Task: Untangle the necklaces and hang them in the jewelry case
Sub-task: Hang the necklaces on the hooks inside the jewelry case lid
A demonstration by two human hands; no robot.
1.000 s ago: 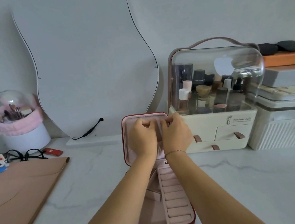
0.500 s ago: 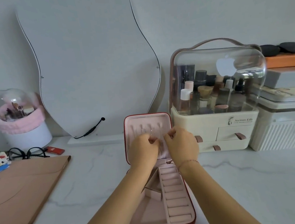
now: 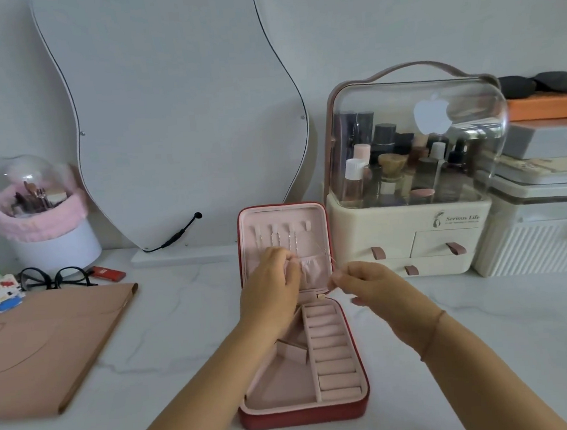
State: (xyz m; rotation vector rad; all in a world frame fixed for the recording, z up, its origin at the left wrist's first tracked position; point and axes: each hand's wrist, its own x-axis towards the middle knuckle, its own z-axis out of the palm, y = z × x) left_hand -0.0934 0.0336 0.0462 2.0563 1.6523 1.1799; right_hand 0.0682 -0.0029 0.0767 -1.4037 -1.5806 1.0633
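Open case [image 3: 304, 413] on desk [image 3: 182, 324]. Left hand [image 3: 270, 283] and right hand [image 3: 372, 286] each pinch a thin necklace [image 3: 328, 257], stretched across the upright lid's pocket [image 3: 313, 270]; other chains [image 3: 277, 240] hang from lid hooks.

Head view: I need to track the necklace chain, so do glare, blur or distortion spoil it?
Head view: soft even light, faint shadows; reflections wash the clear dome of the cream cosmetics organiser; the thin silver necklace chain pinched by the right hand is barely resolved; the wide angle bends lines near the frame edges.
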